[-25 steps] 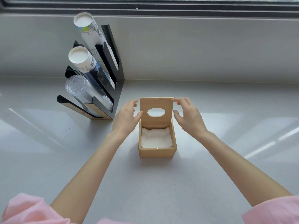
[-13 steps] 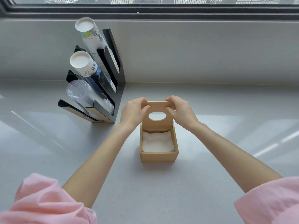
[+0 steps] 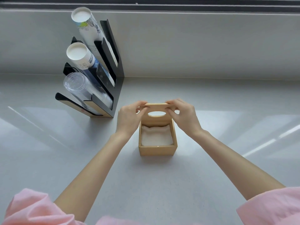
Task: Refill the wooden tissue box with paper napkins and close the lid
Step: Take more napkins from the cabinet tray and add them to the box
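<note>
A small wooden tissue box (image 3: 157, 150) stands on the grey counter in the middle of the view. White paper napkins (image 3: 156, 138) lie inside it, below the rim. Its hinged lid (image 3: 157, 108), with an oval hole, stands tilted up at the back of the box. My left hand (image 3: 129, 118) pinches the lid's upper left corner. My right hand (image 3: 183, 116) pinches the upper right corner. Both sets of fingers wrap the lid's top edge.
A black cup dispenser rack (image 3: 116, 88) stands to the left of the box against the wall, holding two stacks of paper cups (image 3: 79, 56) and a stack of clear plastic cups (image 3: 78, 88). A grey wall and window sill run behind the counter (image 3: 227, 127).
Both hands have closed onto the lid's top corners from open positions beside it. The lid has tipped forward a little toward the box opening.
</note>
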Motion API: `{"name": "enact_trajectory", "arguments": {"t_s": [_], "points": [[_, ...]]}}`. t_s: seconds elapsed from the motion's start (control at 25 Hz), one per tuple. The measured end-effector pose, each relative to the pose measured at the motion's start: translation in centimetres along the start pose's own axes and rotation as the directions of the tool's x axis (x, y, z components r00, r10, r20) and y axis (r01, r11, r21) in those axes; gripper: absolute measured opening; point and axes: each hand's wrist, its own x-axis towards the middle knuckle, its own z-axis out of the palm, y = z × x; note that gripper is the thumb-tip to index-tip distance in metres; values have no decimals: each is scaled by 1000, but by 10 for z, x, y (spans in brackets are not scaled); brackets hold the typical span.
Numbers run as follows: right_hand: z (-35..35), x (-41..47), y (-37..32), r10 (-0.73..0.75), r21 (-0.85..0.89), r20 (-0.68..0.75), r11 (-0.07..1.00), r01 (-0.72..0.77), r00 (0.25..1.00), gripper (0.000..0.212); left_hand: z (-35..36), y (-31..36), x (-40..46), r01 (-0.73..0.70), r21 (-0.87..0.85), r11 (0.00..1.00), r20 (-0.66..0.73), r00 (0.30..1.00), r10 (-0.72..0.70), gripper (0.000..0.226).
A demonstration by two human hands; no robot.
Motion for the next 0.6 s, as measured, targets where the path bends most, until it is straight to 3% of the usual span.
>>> {"name": "enact_trajectory", "arguments": {"t_s": [0.28, 0.44, 0.6], "points": [[-5, -41, 14, -168, -16, 86, 985, 170, 982, 20, -2, -28, -37, -107, -125, 986, 58, 992, 115, 20], [0, -62, 19, -193, -72, 131, 976, 203, 972, 34, 2, -44, -55, -207, -115, 972, 108, 970, 220, 23], [6, -80, 29, -286, -219, 162, 923, 317, 945, 33, 9, -58, -71, -265, -43, 963, 162, 949, 269, 27]]}}
